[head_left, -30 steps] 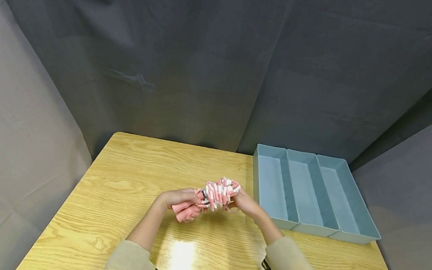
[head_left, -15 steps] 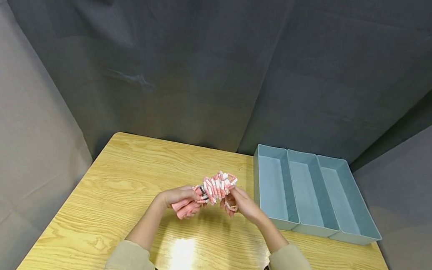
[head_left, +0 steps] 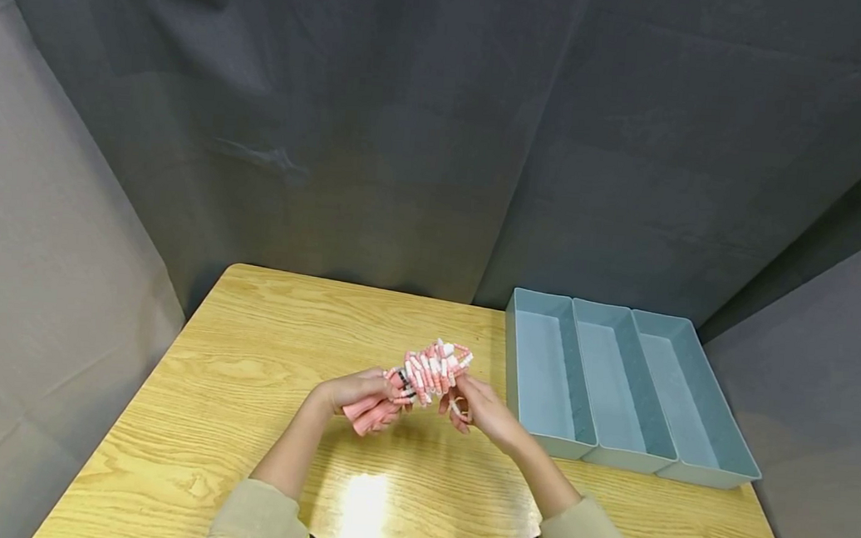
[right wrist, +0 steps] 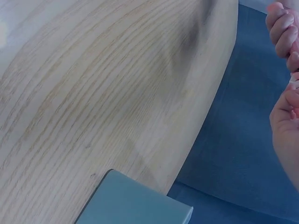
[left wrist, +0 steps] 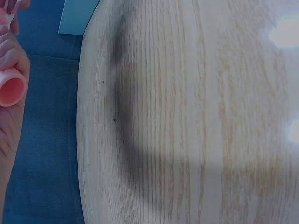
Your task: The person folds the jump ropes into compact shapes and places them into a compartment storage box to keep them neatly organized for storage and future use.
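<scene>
A beaded jump rope (head_left: 431,369) in pink and white is bundled in tight coils above the table. My left hand (head_left: 358,391) grips its two pink handles (head_left: 369,415) side by side, close to the coils. In the left wrist view, one handle end (left wrist: 12,89) shows as a hollow round opening below the curled fingers. At the right end of the bundle, my right hand (head_left: 490,411) pinches a loose loop of the rope, which hangs by its fingers. In the right wrist view, this hand (right wrist: 286,116) is partly cut off at the edge, and most of the rope is hidden.
A blue-grey tray (head_left: 581,450) with three long compartments stands at the table's right side. The wooden table (head_left: 269,324) is backed by a dark curtain (head_left: 332,170), with lighter cloth (head_left: 48,275) on the left.
The bundle has tilted slightly up and left. My right hand has shifted down from the coils' end, and a loop now shows at its fingers. My left hand keeps its grip.
</scene>
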The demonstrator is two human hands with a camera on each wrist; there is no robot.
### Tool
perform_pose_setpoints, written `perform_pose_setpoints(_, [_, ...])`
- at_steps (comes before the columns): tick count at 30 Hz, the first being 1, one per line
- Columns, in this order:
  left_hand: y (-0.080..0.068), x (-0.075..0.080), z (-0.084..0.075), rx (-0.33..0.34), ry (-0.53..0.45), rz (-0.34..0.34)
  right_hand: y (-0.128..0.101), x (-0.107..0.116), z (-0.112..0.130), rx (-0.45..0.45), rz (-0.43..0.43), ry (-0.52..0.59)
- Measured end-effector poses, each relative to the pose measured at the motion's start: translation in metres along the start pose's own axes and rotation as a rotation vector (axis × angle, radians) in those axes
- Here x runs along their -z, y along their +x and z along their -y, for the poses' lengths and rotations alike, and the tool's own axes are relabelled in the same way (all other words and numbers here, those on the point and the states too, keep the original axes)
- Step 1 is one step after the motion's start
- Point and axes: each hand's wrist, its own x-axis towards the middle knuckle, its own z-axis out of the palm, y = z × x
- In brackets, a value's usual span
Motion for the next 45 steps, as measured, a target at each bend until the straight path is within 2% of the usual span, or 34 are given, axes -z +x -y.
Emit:
perform_pose_setpoints(7, [-0.001,0.001,0.001,-0.007,0.005,-0.017,0.003,0.002,-0.017,-0.031,-0.036,-0.022])
perform_pose_setpoints(18, [-0.004,0.002,0.003,-0.011,0.017,-0.068,-0.004,-0.001,-0.009,-0.060,-0.067,-0.003])
perform_pose_setpoints(29, [-0.005,0.003,0.004,-0.004,0.037,-0.117,-0.009,-0.010,0.004,-0.119,-0.379,-0.106])
perform_pose_setpoints(32, [-0.005,0.003,0.004,0.004,0.043,-0.130,-0.010,-0.014,0.011,-0.101,-0.445,-0.135])
perform_pose_setpoints(35, [-0.002,0.007,0.010,0.012,0.035,-0.153,-0.011,-0.018,0.015,-0.024,-0.509,-0.144])
perform_pose_setpoints(39, [0.002,0.016,0.021,0.028,0.025,-0.195,-0.008,-0.019,0.009,0.058,-0.562,-0.168])
perform_pose_setpoints(45, [0.003,0.015,0.021,0.028,0.035,-0.209,-0.007,-0.022,0.004,0.057,-0.572,-0.215])
